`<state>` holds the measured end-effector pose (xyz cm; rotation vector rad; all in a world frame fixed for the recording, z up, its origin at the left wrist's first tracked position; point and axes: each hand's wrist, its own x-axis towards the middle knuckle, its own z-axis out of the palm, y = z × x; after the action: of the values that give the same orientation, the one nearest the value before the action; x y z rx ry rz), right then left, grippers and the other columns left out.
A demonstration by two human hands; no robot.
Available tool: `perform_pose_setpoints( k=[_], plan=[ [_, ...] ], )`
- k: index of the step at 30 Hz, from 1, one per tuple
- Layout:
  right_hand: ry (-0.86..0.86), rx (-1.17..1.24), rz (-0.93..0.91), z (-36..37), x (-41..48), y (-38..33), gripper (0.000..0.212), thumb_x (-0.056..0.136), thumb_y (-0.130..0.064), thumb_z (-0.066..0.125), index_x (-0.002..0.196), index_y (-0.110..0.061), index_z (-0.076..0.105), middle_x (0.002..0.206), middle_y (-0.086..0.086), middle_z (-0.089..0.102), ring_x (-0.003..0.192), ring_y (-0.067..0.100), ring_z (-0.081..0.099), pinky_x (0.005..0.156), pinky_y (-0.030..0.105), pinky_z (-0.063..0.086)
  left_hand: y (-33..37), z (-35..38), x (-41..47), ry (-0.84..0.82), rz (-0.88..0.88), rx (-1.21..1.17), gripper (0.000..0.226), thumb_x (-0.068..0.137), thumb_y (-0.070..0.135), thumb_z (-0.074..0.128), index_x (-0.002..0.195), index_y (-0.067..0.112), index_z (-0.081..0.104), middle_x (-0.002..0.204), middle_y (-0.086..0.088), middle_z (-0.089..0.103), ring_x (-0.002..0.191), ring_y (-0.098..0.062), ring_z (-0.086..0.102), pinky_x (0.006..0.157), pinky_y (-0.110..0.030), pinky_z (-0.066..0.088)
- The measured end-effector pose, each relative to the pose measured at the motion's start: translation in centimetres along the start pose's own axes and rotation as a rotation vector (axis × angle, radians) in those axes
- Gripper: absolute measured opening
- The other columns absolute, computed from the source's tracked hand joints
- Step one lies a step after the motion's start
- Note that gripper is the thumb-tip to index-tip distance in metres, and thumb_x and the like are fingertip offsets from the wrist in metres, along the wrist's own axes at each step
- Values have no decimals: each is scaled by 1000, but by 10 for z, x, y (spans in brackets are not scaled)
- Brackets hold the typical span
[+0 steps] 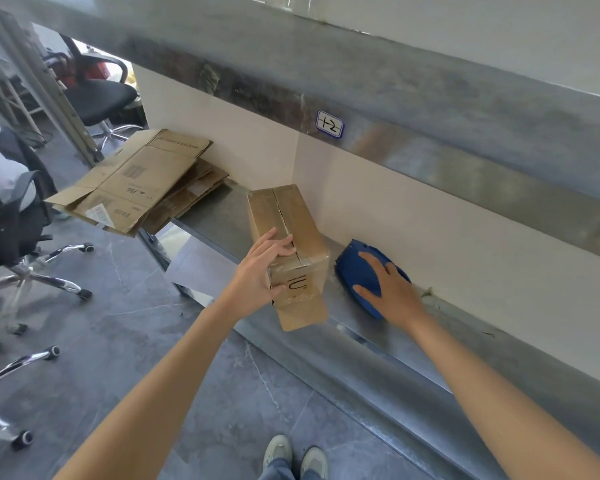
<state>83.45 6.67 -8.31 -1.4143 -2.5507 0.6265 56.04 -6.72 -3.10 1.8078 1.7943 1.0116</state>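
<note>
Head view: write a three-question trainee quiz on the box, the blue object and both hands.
1. True or false: the left hand grips the cardboard box on the metal shelf.
2. The right hand rests on: A) a mug, B) the blue plastic object, C) a roll of tape.
3. Fill in: at the shelf's far left end lies a stack of flattened ____.

Key: 1 true. 2 B. 3 cartons.
</note>
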Motion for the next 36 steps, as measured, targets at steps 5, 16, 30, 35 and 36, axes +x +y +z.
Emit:
perform_pose_setpoints(
  k=[5, 16, 30, 35, 36],
  plan=[
    [48, -188, -13, -19, -4, -13, 68, 95, -59, 48, 154, -41, 20, 121, 3, 40, 105, 23, 47, 70, 31, 47, 2, -4, 0, -9, -2, -14, 57, 76, 11, 83, 127, 14, 59, 150, 11, 42, 148, -7, 18, 115, -47, 33],
    [33, 46, -476, -43, 26, -97, 72, 84, -50, 68, 148, -34, 39, 152, -13, 37, 138, 12, 33, 107, 32, 31, -1, -11, 2, 39, 45, 4, 53, 86, 37, 73, 134, 27, 53, 155, 14, 35, 146, -8, 27, 114, -45, 37],
    [60, 160, -467, -33, 35, -93, 52, 82, -32, 76, 132, -23, 63, 134, -9, 59, 122, 9, 49, 97, 31, 46, -13, -5, -1, 80, 93, 89, 60, 84, 35, 73, 139, 18, 55, 150, 7, 45, 147, -8, 27, 118, -33, 30],
    [-11, 190, -444, -36, 36, -90, 57, 82, -33, 76, 136, -29, 58, 137, -16, 53, 128, 7, 45, 102, 31, 42, -16, -5, -1, 89, 76, 40, 60, 83, 36, 76, 138, 20, 57, 149, 8, 47, 146, -7, 28, 118, -37, 32],
    [-28, 187, -448, -37, 37, -89, 58, 82, -31, 76, 136, -31, 57, 138, -18, 51, 129, 6, 44, 103, 32, 41, -16, -6, -1, 75, 67, 35, 61, 83, 37, 76, 138, 21, 56, 150, 10, 46, 146, -6, 27, 118, -36, 32]
  ],
)
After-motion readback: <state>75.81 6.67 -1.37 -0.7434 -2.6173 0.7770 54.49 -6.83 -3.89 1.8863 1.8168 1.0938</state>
